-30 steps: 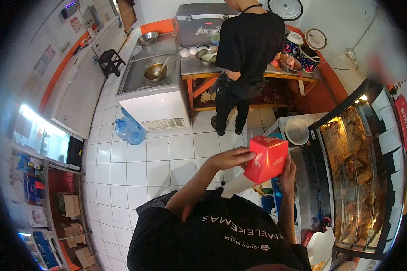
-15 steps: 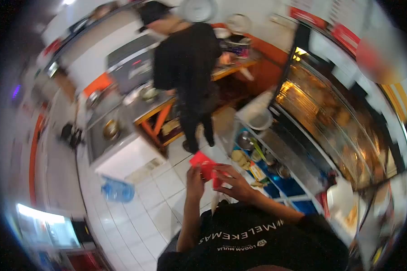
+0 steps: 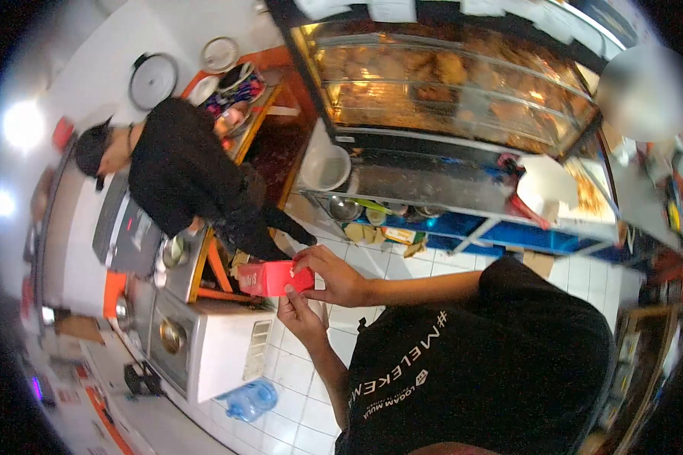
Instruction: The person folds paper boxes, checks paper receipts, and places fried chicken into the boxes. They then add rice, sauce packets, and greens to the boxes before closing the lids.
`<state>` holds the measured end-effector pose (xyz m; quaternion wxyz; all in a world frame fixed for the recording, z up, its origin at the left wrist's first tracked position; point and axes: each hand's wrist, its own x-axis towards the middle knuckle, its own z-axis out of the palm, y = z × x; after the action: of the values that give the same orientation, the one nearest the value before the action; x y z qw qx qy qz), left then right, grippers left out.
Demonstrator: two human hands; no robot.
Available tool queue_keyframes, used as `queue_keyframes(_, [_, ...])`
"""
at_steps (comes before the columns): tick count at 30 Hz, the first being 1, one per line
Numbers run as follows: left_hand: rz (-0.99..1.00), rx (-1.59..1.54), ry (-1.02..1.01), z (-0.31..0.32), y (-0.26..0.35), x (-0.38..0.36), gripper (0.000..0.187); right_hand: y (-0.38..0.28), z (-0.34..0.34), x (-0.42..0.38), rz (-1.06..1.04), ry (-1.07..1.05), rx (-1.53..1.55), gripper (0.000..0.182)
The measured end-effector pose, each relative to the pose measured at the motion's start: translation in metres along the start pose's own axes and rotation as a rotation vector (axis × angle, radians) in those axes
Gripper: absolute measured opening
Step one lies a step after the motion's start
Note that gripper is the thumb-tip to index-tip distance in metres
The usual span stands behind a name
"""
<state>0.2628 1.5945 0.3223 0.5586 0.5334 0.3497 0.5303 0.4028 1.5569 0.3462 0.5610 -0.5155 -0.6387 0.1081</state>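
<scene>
In front of my torso, I hold a small red cardboard box (image 3: 269,278) with white lettering on its side. My left hand (image 3: 305,317) grips its near end from below, with the thumb against the end panel. From above, my right hand (image 3: 335,277) has its fingers on the top edge of that same end. The far end points toward a co-worker in black. What is inside the box cannot be seen.
The co-worker (image 3: 197,174) stands at a counter on the left. A lit glass display case (image 3: 447,83) sits above a metal shelf (image 3: 425,178) holding a white bucket (image 3: 326,167). A blue water jug (image 3: 252,400) lies on the tiled floor beside a white appliance (image 3: 224,349).
My view has swung right, bringing the display case to the top middle. The red box has turned and now shows as a boxy shape with its lettered side visible; both hands stay on it.
</scene>
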Motion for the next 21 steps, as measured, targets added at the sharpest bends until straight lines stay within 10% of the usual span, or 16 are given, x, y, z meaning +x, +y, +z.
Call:
queue_keyframes(7, [0.133,0.734,-0.810,0.047,0.016,0.013,0.020,0.057,-0.127,-0.079,0.502,-0.262,-0.017,0.050])
queue_keyframes(9, [0.610,0.943,-1.027,0.069,0.006,0.018,0.025,0.126,-0.169,-0.164,0.518,0.022,-0.259,0.041])
queue_keyframes(13, [0.751,1.004,-1.231,0.141,-0.007,0.020,0.021,0.131,-0.289,-0.268,1.069,0.494,-0.721,0.034])
queue_keyframes(19, [0.922,0.818,-1.453,0.280,-0.109,0.027,0.014,0.133,-0.411,-0.372,1.125,1.151,-1.363,0.051])
queue_keyframes(21, [1.054,0.787,-1.534,0.327,-0.135,0.020,0.011,0.140,-0.434,-0.398,1.219,1.112,-1.144,0.050])
